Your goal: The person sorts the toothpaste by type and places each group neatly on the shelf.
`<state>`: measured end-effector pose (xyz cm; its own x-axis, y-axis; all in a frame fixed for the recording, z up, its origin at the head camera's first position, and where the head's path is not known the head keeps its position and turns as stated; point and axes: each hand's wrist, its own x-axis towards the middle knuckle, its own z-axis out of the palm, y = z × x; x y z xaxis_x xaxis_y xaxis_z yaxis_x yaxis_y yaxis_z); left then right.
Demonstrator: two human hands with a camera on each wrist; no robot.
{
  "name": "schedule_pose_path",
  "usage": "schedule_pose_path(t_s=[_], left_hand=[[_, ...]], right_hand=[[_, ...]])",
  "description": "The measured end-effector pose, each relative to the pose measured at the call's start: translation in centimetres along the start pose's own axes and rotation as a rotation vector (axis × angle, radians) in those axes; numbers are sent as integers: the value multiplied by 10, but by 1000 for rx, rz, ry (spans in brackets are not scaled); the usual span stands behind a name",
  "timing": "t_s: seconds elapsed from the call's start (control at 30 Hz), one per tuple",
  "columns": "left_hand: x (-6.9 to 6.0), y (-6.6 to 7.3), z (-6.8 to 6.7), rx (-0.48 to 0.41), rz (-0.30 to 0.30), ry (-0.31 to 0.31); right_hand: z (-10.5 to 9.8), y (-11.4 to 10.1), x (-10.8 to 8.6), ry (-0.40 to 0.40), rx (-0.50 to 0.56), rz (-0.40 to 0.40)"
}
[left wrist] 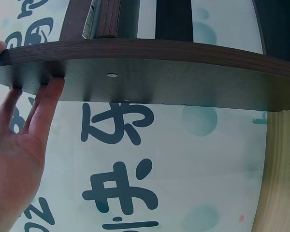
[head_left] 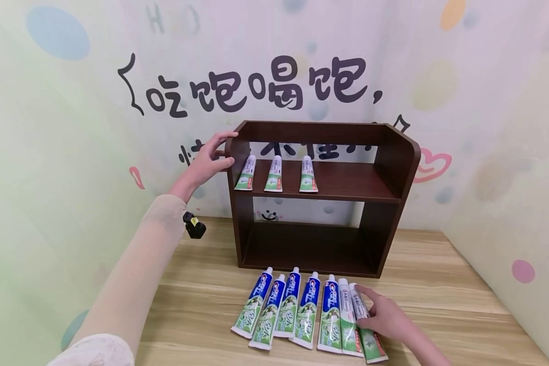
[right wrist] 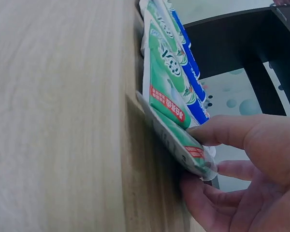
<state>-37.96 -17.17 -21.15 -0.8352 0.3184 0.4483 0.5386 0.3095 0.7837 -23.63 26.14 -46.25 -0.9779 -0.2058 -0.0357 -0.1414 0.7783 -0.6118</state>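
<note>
My left hand [head_left: 209, 158] holds the left side panel of a dark brown two-tier shelf [head_left: 317, 129]. In the left wrist view its fingers [left wrist: 47, 108] press on the panel's outer face, and one digit reaches over the edge. Low on the right, my right hand [head_left: 386, 316] pinches a white-and-green toothpaste tube [head_left: 370, 345], the rightmost of a row on the table. The right wrist view shows that tube [right wrist: 176, 142] tilted up on its side between thumb and fingers. Beside it lies another white-and-green tube [head_left: 349, 320], then several blue-and-green tubes [head_left: 331, 315].
Three white-and-green toothpaste tubes lie on the shelf's upper board, at the left [head_left: 245, 174], next to it [head_left: 274, 174] and near the middle [head_left: 308, 174]. The wooden table [head_left: 439, 284] meets printed wall cloth [head_left: 485, 127] behind and at the sides.
</note>
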Motion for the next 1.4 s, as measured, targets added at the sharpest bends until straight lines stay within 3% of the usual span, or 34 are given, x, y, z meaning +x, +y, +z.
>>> schedule_pose_path(t_s=[0.6, 1.07, 1.4], left_hand=[[1, -2, 0, 5, 16, 2], [1, 0, 0, 6, 15, 6], [0, 0, 1, 3, 6, 3]], right_hand=[[-9, 15, 5, -96, 81, -94], [-17, 14, 5, -165, 235, -14], [-21, 13, 3, -159, 308, 17]])
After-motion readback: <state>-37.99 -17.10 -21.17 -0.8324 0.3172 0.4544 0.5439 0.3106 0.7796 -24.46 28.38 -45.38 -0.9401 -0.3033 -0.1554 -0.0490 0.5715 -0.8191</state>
